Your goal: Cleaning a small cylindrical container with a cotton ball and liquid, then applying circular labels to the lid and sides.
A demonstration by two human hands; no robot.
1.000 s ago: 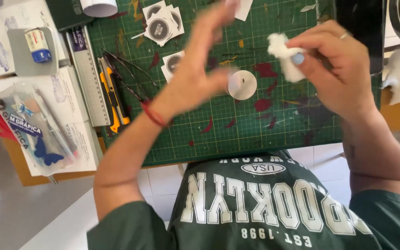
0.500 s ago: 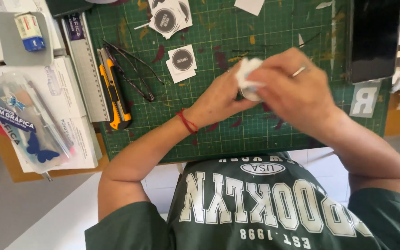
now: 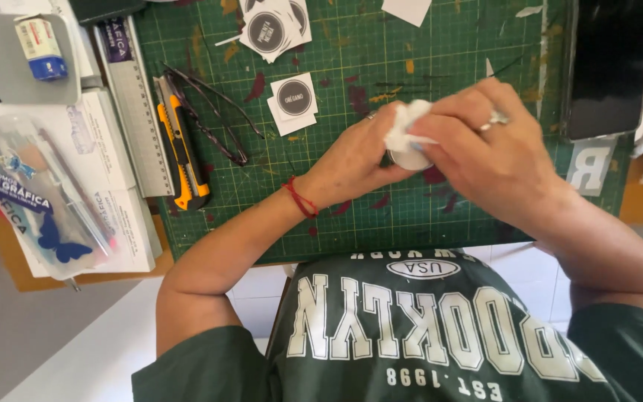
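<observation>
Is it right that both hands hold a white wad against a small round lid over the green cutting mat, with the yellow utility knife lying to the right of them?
Not quite. The head view shows the yellow utility knife lying to the left of the hands, beside the ruler. The rest holds: left hand and right hand press the white wad on the round lid over the green cutting mat.

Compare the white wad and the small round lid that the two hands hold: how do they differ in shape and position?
The white wad is crumpled and soft-looking; the round lid is flat and smooth-edged. The wad sits on top, pinched by the right hand; the lid lies beneath it, gripped by the left hand, mostly hidden. Both are pale, over the green cutting mat.
</observation>
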